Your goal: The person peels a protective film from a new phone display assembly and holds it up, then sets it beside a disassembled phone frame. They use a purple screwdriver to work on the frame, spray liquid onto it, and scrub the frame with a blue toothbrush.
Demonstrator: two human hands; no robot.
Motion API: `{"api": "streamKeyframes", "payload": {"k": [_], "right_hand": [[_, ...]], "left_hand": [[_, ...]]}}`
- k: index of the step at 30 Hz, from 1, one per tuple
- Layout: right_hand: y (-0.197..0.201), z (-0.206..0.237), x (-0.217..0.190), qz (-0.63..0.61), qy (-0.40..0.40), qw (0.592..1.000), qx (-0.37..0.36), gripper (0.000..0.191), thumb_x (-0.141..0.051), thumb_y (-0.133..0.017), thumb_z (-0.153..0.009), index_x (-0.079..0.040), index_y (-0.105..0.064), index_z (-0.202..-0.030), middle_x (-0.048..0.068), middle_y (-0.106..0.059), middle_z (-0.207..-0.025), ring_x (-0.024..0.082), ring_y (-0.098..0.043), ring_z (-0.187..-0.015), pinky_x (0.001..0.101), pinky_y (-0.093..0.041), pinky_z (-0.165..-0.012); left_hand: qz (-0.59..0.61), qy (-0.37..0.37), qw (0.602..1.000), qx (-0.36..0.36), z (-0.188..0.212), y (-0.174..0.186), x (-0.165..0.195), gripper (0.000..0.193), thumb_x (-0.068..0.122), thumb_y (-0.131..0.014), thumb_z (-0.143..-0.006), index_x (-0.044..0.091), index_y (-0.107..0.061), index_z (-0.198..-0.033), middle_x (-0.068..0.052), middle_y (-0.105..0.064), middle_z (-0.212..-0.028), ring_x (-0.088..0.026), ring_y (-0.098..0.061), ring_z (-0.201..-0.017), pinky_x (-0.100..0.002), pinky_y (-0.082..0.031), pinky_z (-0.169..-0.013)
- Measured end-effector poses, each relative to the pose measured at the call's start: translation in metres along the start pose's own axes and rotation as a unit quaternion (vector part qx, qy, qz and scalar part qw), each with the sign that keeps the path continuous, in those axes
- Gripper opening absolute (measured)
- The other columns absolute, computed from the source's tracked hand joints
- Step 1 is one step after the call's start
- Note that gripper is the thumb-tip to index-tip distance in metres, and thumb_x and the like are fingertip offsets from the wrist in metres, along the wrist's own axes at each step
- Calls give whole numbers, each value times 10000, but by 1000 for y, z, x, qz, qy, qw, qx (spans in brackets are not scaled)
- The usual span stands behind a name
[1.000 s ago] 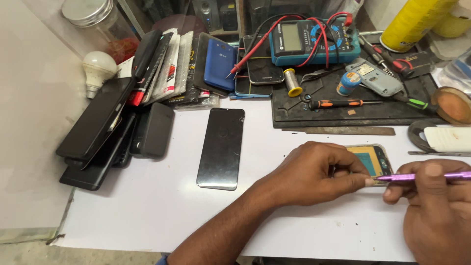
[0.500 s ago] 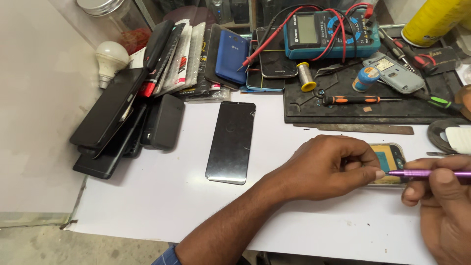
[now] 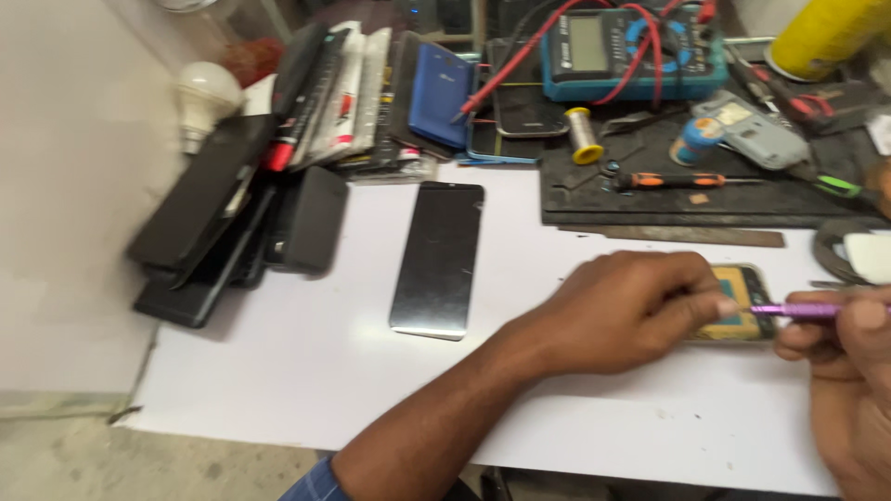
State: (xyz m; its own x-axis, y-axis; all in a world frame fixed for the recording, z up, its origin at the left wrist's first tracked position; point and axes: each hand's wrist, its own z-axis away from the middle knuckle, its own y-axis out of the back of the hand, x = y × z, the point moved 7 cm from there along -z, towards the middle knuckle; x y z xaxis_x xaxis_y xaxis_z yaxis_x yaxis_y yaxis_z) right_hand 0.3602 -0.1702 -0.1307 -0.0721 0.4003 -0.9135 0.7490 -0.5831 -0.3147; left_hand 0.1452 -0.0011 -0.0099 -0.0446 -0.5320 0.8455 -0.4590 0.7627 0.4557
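Opened phone [image 3: 742, 306] lies flat on white counter [image 3: 306, 371], right near side, long axis roughly left-right. Left hand [image 3: 631, 311] directly on it, fingers pressed down over left end, pinning it. Right hand [image 3: 849, 343] just right of phone, closed around purple screwdriver [image 3: 796, 311], shaft level, tip pointing left into phone. Left hand nearer. Left hand covers much of phone; tip contact point not visible. Right hand cut off by frame edge. Motion blur softens detail. Separate black screen panel [image 3: 438, 258] lies well left, untouched.
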Motion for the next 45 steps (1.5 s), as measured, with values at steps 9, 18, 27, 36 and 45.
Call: {"api": "streamKeyframes", "payload": {"k": [9,18,27,36,45], "right_hand": [[-88,-6,-115,330,89,940,9,230,-227,-521,-1156,-9,-588,-1132,128,-704,-995,186,-711,-907,320,-602,-900],[-163,-11,-102,361,125,899,-215,116,-72,-604,-1026,8,-625,-1107,110,-762,-1034,137,-731,-925,258,-586,-834],[-176,-19,-81,361,102,891,-256,143,-125,-637,-999,-15,-648,-1089,57,-776,-996,108,-738,-875,248,-596,-787],[-186,-17,-66,394,75,854,-332,168,-150,-708,-930,-21,-730,-1035,59,-759,-929,130,-722,-805,261,-591,-702],[-155,-62,-40,317,2,905,-284,152,-118,-656,-991,3,-695,-1075,80,-740,-922,126,-719,-805,253,-598,-713]], "left_hand": [[-125,87,985,78,1,45,-3,294,369,-675,-873,83,-693,-939,-63,-711,-827,-228,-700,-736,-401,-525,-668],[-212,138,964,-82,5,43,-9,833,409,-900,-512,90,-601,-1222,-105,-652,-1114,-314,-686,-953,-430,-536,-808],[-225,152,958,-91,4,42,-10,815,421,-937,-479,87,-624,-1153,-105,-643,-1112,-327,-682,-960,-435,-534,-806],[-227,152,957,-94,4,40,-11,790,425,-926,-490,94,-625,-1142,-102,-640,-1095,-324,-688,-935,-440,-535,-784],[-222,119,964,-86,3,39,-16,784,400,-920,-486,61,-596,-1115,-127,-635,-1073,-344,-673,-939,-443,-533,-790]]}}
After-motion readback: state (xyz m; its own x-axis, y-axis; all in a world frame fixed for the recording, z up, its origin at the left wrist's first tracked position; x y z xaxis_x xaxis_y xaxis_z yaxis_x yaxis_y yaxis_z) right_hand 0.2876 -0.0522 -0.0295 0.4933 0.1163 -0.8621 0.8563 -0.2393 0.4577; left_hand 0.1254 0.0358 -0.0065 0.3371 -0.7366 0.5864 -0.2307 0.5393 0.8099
